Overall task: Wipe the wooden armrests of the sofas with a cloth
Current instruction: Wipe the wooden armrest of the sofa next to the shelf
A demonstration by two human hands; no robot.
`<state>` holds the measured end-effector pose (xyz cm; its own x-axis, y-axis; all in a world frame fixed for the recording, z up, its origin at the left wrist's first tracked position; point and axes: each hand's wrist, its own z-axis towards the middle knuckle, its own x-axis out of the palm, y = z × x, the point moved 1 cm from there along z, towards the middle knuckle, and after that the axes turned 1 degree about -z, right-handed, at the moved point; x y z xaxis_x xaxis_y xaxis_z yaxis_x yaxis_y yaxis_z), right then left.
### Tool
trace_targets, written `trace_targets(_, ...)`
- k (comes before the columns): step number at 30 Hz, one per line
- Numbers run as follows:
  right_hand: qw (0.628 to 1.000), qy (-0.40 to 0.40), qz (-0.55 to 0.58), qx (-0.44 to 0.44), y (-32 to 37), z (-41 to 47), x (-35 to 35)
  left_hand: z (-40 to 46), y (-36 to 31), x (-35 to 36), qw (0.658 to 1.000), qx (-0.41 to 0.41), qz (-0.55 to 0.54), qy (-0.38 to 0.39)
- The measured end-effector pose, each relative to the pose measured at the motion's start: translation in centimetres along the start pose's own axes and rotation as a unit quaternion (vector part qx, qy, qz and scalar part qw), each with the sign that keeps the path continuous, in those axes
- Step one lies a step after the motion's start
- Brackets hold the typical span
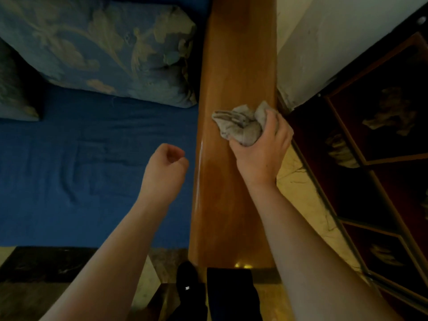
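Note:
A long glossy wooden armrest runs from the bottom centre up to the top of the head view. My right hand grips a crumpled grey cloth that lies bunched on the armrest's top, about halfway along it. My left hand hovers over the blue sofa seat, just left of the armrest, its fingers curled into a loose fist with nothing in it.
A blue patterned cushion leans at the back of the seat, a second one at the far left. Right of the armrest are a pale wall, a strip of floor and a dark framed cabinet. My dark-clad legs stand below.

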<state>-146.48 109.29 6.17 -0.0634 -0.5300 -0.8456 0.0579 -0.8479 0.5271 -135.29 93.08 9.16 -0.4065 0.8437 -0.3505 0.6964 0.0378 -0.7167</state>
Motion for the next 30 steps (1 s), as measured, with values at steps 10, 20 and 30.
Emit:
trace_targets(10, 0.998, 0.035, -0.002, -0.049, 2.8, 19.8, 4.3, 11.6, -14.9, 9.4, 0.846, 0.158, 0.509, 0.025)
trace_targets(20, 0.993, 0.086, -0.05, -0.058, 7.9, 36.1, 8.2, 13.6, -15.6, 11.7, 0.776, 0.125, 0.613, 0.079)
trace_targets(30, 0.983, 0.106, -0.097, -0.116, 7.6, 31.3, 7.5, 12.0, -15.4, 11.4, 0.817, 0.156, 0.553, 0.045)
